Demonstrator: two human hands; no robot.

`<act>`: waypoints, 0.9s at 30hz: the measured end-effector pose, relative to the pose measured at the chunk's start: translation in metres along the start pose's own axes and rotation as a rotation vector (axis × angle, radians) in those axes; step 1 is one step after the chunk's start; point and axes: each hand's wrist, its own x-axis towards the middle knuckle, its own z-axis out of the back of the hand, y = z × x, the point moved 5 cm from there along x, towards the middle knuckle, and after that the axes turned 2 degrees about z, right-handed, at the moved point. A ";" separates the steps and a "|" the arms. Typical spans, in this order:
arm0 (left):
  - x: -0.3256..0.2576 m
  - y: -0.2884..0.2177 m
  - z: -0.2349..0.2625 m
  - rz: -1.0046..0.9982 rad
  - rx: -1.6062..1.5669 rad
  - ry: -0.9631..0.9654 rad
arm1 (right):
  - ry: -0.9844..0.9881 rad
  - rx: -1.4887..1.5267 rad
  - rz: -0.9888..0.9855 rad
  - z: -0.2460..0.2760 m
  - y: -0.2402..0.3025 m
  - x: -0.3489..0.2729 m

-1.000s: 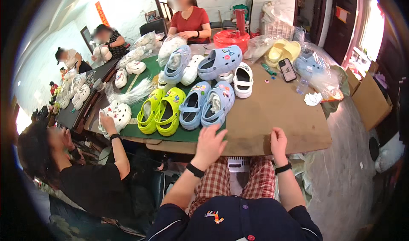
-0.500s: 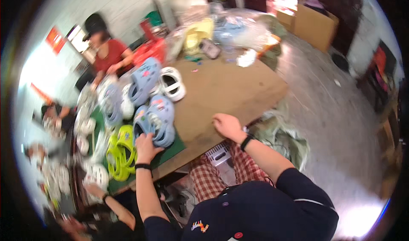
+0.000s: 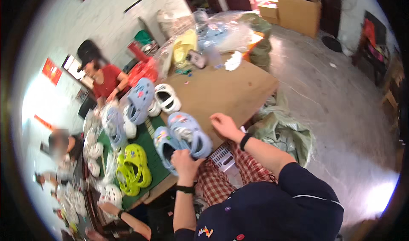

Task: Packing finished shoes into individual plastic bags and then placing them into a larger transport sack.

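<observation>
My left hand (image 3: 186, 166) grips a pair of light blue clogs (image 3: 187, 130) by the near ends, its fingers wrapped over them. Colourful charms dot the clogs, and pale crumpled stuffing shows in one. They are at the near edge of the brown table (image 3: 230, 87), beside its green mat (image 3: 159, 170). My right hand (image 3: 226, 126) hovers over the table's near edge, just right of the clogs and apart from them. Its fingers are loosely curled with nothing visible in them. Lime green clogs (image 3: 135, 170) stand on the mat to the left.
More blue clogs (image 3: 140, 100) and white shoes (image 3: 167, 98) stand farther back. A phone (image 3: 196, 59), a yellow clog (image 3: 185, 47) and plastic bags lie at the far end. A co-worker's hand (image 3: 108, 208) is at a white clog, lower left. A green sack (image 3: 283, 134) sits right of the table.
My left hand has drawn the blue clogs rightward and nearer, off the green mat's middle toward my right hand. The view has shifted; my right hand has hardly moved.
</observation>
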 end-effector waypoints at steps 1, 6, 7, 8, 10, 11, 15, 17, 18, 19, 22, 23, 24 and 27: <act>-0.002 -0.016 -0.002 -0.003 -0.018 0.003 | 0.022 0.130 -0.073 0.000 -0.001 0.001; -0.015 -0.059 -0.009 0.012 -0.116 -0.070 | 0.149 0.357 -0.170 0.006 0.009 -0.007; -0.016 -0.058 -0.010 0.014 -0.108 -0.025 | 0.161 0.304 -0.149 0.007 0.022 -0.009; -0.018 -0.055 -0.008 0.014 -0.100 -0.008 | 0.125 0.182 -0.104 0.009 0.037 -0.010; -0.023 -0.053 -0.010 0.023 -0.100 0.004 | 0.097 -0.081 0.154 0.017 0.075 -0.006; -0.028 -0.054 -0.012 0.006 -0.097 -0.032 | 0.046 -0.332 0.412 0.018 0.098 -0.006; -0.033 -0.059 -0.004 0.012 -0.018 -0.183 | 0.278 -0.765 0.588 -0.013 0.132 -0.009; -0.036 -0.054 -0.008 0.076 -0.041 -0.176 | 0.297 -0.821 0.632 -0.027 0.139 -0.014; -0.034 -0.054 -0.009 0.063 -0.051 -0.164 | 0.311 -0.917 0.600 -0.031 0.138 -0.014; -0.033 -0.054 -0.010 0.051 -0.062 -0.152 | 0.324 -1.014 0.568 -0.032 0.137 -0.014; -0.029 -0.048 -0.017 0.013 0.002 -0.120 | 0.288 -1.006 0.558 -0.035 0.117 -0.005; -0.028 -0.048 -0.018 -0.038 0.043 -0.099 | 0.308 -0.954 0.472 -0.034 0.115 -0.002; -0.027 -0.051 -0.017 -0.076 0.068 -0.136 | 0.321 -0.964 0.482 -0.030 0.117 -0.004; -0.026 -0.046 -0.025 -0.061 0.060 -0.202 | 0.606 -0.757 0.392 -0.026 0.139 -0.021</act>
